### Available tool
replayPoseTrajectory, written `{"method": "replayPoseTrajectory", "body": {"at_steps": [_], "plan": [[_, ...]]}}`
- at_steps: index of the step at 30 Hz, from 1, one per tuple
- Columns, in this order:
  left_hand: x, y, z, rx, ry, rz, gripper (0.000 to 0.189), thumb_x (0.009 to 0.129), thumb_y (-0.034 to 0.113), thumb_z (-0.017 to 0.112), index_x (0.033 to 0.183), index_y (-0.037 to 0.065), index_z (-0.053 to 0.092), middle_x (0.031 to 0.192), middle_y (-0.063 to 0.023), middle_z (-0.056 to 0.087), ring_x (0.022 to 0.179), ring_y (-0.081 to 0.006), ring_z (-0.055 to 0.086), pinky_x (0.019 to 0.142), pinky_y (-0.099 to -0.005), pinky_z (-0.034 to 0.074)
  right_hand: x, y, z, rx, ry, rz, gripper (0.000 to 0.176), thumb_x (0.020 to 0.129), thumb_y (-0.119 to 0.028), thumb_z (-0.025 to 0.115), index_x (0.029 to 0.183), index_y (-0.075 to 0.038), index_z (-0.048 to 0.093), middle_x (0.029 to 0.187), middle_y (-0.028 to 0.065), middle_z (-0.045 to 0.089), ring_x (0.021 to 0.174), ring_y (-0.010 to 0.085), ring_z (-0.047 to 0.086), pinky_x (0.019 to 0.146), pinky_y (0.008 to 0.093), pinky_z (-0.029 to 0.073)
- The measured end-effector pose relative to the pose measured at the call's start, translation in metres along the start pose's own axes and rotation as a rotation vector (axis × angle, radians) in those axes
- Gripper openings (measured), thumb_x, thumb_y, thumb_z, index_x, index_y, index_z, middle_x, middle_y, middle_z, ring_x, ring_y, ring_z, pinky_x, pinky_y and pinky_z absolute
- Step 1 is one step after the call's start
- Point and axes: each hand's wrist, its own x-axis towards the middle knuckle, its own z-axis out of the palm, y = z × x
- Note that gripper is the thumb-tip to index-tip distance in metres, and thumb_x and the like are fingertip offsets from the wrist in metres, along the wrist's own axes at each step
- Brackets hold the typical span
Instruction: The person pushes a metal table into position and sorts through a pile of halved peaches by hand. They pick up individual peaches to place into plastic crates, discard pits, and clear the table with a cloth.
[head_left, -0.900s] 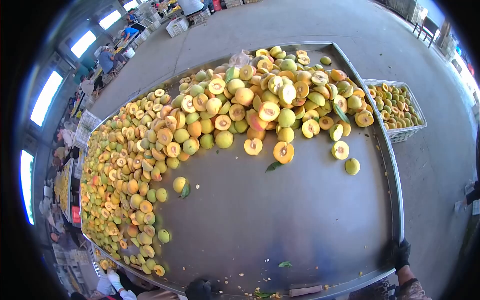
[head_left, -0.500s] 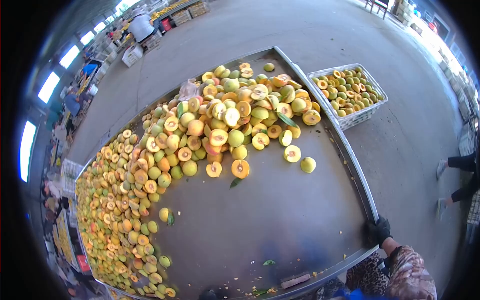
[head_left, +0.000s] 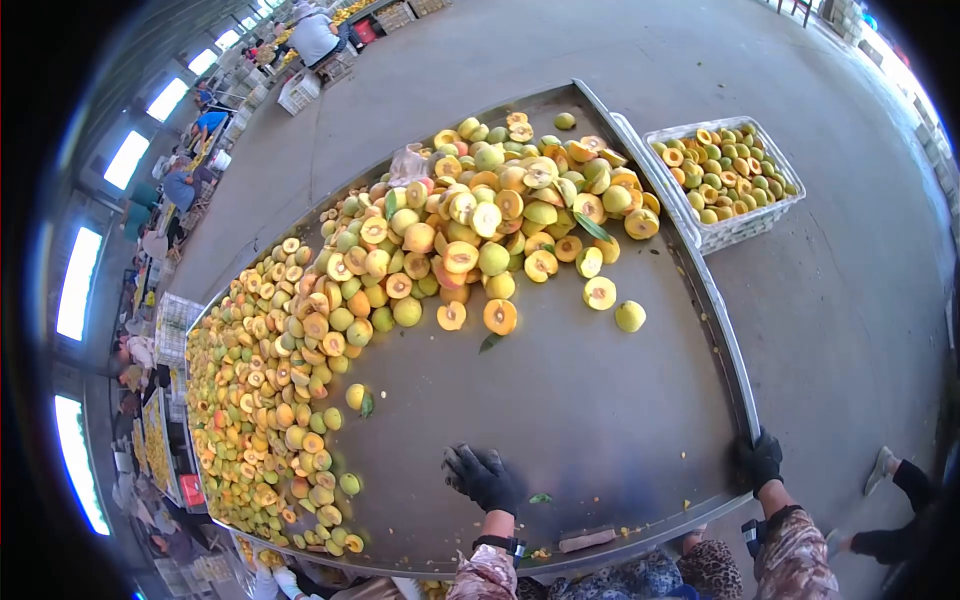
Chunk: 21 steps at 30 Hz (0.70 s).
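Observation:
My left hand (head_left: 484,478), in a black glove, hangs over the bare metal near the front edge of the sorting table (head_left: 600,420), fingers apart and holding nothing. At the table's right front corner, my right hand (head_left: 758,460), also gloved in black, is wrapped round the metal rim (head_left: 738,372). A large heap of halved and whole yellow-green fruit (head_left: 400,270), like apricots or peaches, covers the left and far parts of the table. A single whole fruit (head_left: 355,396) with a leaf lies at the heap's edge.
Beyond the right rim, a white plastic crate (head_left: 735,233) of halved fruit stands on the floor. A pinkish bar (head_left: 587,540) lies by the front edge. Another person's legs (head_left: 900,505) are at far right. Several people sit among crates along the left wall.
My left hand has come up from the front edge over the table. My right hand stays on the rim. The view has shifted, and the legs at right have moved.

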Motion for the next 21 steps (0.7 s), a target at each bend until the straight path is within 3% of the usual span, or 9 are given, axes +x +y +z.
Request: {"method": "replayPoseTrajectory", "body": {"at_steps": [5, 8, 10, 15, 21], "plan": [[-0.022, 0.001, 0.029, 0.165, -0.038, -0.067, 0.069, 0.101, 0.043, 0.050, 0.156, 0.005, 0.034, 0.162, -0.0243, 0.033, 0.151, -0.0414, 0.030, 0.121, -0.0574, 0.024, 0.007, 0.011, 0.008, -0.047, -0.079, -0.030, 0.056, 0.092, -0.056, 0.058, 0.110, -0.005, 0.070, 0.091, 0.0283, 0.070, 0.089, 0.0496, 0.067, 0.081, 0.0560, 0.053], [-0.021, 0.009, 0.039, 0.378, -0.015, -0.078, 0.068, 0.104, 0.048, 0.038, 0.156, 0.004, 0.036, 0.162, -0.0206, 0.037, 0.147, -0.0430, 0.037, 0.116, -0.0597, 0.030, 0.006, 0.004, -0.007, 0.058, -0.137, 0.014, 0.046, 0.088, -0.048, 0.065, 0.110, -0.009, 0.073, 0.094, 0.0267, 0.071, 0.094, 0.0459, 0.068, 0.085, 0.0529, 0.053], [-0.023, 0.019, 0.029, 0.210, -0.048, -0.112, 0.071, 0.105, 0.051, 0.037, 0.158, 0.004, 0.032, 0.164, -0.0214, 0.032, 0.150, -0.0435, 0.032, 0.119, -0.0591, 0.026, 0.008, 0.004, -0.013, 0.102, -0.229, 0.042, 0.044, 0.087, -0.045, 0.065, 0.108, -0.008, 0.072, 0.095, 0.0261, 0.071, 0.095, 0.0445, 0.068, 0.086, 0.0506, 0.052], [-0.015, 0.003, 0.048, 0.164, 0.049, -0.074, 0.074, 0.106, 0.057, 0.030, 0.158, 0.005, 0.035, 0.163, -0.0202, 0.035, 0.149, -0.0431, 0.033, 0.118, -0.0593, 0.027, 0.015, 0.022, 0.007, 0.248, -0.205, -0.048, 0.042, 0.087, -0.042, 0.067, 0.111, -0.008, 0.073, 0.091, 0.0238, 0.072, 0.089, 0.0419, 0.070, 0.083, 0.0463, 0.054], [-0.024, 0.025, 0.056, 0.241, 0.025, -0.118, 0.077, 0.106, 0.060, 0.028, 0.157, 0.003, 0.036, 0.163, -0.0217, 0.035, 0.150, -0.0443, 0.031, 0.120, -0.0560, 0.027, 0.014, 0.022, 0.001, 0.467, -0.318, 0.022, 0.038, 0.085, -0.037, 0.070, 0.112, -0.010, 0.074, 0.090, 0.0209, 0.072, 0.085, 0.0397, 0.071, 0.079, 0.0441, 0.055]]}}
